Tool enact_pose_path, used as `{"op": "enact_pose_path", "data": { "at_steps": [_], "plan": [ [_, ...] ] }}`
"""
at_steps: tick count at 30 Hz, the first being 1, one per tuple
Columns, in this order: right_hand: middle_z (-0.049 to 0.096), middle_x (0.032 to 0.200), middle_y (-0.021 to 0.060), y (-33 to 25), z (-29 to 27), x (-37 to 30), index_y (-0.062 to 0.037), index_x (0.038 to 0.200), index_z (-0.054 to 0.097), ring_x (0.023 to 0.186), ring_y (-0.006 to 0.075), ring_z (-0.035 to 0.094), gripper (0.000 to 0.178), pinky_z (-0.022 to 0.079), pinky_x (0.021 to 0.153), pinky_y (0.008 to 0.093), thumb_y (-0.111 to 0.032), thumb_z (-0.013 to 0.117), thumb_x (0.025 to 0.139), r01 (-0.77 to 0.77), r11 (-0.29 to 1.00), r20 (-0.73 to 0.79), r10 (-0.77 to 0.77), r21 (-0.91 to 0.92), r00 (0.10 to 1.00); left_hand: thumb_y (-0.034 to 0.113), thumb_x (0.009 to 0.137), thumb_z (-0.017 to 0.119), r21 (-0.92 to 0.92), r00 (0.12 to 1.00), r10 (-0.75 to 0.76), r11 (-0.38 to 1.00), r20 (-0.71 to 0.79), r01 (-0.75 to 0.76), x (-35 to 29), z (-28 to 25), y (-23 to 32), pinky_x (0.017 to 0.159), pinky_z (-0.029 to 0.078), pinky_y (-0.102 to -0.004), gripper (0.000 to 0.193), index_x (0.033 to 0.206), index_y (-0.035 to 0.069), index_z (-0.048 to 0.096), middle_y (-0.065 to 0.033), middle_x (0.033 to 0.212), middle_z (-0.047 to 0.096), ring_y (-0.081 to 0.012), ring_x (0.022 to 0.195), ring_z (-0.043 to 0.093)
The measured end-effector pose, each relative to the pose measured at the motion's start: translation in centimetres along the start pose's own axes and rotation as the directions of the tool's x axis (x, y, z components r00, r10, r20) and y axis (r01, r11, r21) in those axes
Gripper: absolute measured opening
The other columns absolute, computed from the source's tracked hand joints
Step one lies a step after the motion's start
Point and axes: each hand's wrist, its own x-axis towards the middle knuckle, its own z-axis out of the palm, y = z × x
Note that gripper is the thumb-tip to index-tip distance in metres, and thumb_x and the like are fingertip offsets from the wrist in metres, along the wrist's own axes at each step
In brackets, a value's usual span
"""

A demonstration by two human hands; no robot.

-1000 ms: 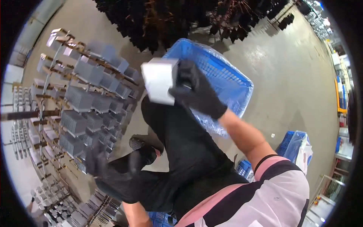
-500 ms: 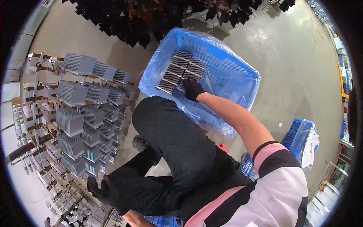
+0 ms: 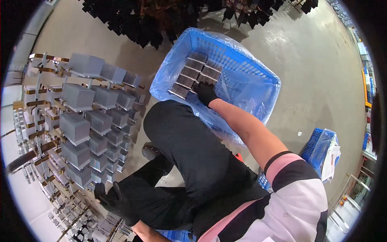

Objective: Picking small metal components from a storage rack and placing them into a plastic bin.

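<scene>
- Right hand (image 3: 205,93), black glove: down in the crate, on the near end of the right-hand row of finned metal blocks (image 3: 189,73). Fingertips are hidden, so can't tell if it's gripping one or just pressing.
- Those blocks sit in two rows toward the left side of the crate, fins up, packed pretty tight. My guess: stiff, kinda heavy for their size, and the thin fins could bend or nick if knocked together.
- I'd grab across the two outer sides, or by the solid base plate, not by a fin edge. Smooth faces might be slick through a glove.
- Left hand (image 3: 109,199), also gloved: low on the left by the leg, fingers loosely apart, nothing visible in it.
- Around the blocks: blue crate (image 3: 225,50) with a clear plastic liner (image 3: 256,101), which looks soft and easy to snag.
- Off left: a rack (image 3: 39,101) with more grey blocks (image 3: 76,97) on it.
</scene>
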Motion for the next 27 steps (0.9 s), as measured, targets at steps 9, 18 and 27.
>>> {"op": "enact_pose_path", "data": {
  "at_steps": [9,18,27],
  "plan": [
    [0.067,0.107,0.0188,-1.2,1.8,0.3,-0.0124,0.125,0.058,0.099,0.0395,0.066,0.037,0.053,0.078,0.0561,-0.013,0.052,0.089,0.126,0.989,0.036,-0.124,-0.073,0.992,0.017,0.085,0.078,0.018,0.994,0.056,0.998,-0.095,-0.055,-0.7,-1.3,-0.1,0.096,0.049,-0.0447,0.043,0.117,-0.004,0.059,-0.0227,0.119,0.063,-0.0389,0.112,0.06],
    [0.064,0.124,0.0205,3.9,-4.1,2.0,-0.0084,0.126,0.063,0.117,0.0377,0.061,0.041,0.049,0.096,0.048,-0.026,0.057,0.088,0.145,0.977,0.139,-0.166,0.155,0.976,0.023,0.087,0.078,-0.328,0.932,-0.334,0.904,-0.138,0.276,-0.2,-3.6,-2.9,0.078,0.049,-0.0374,0.031,0.098,-0.001,0.061,-0.0104,0.092,0.061,-0.0222,0.085,0.06],
    [0.068,0.117,0.0175,-18.8,-29.0,-0.2,-0.0035,0.121,0.064,0.104,0.0343,0.066,0.03,0.052,0.09,0.0418,-0.014,0.061,0.094,0.303,0.696,-0.157,-0.267,0.65,0.951,0.024,0.094,0.071,-0.681,0.669,-0.728,0.415,0.15,0.604,1.0,-6.2,-10.6,0.06,0.048,-0.0278,0.027,0.095,-0.002,0.062,-0.0047,0.087,0.059,-0.0119,0.07,0.055]
  ]
}}
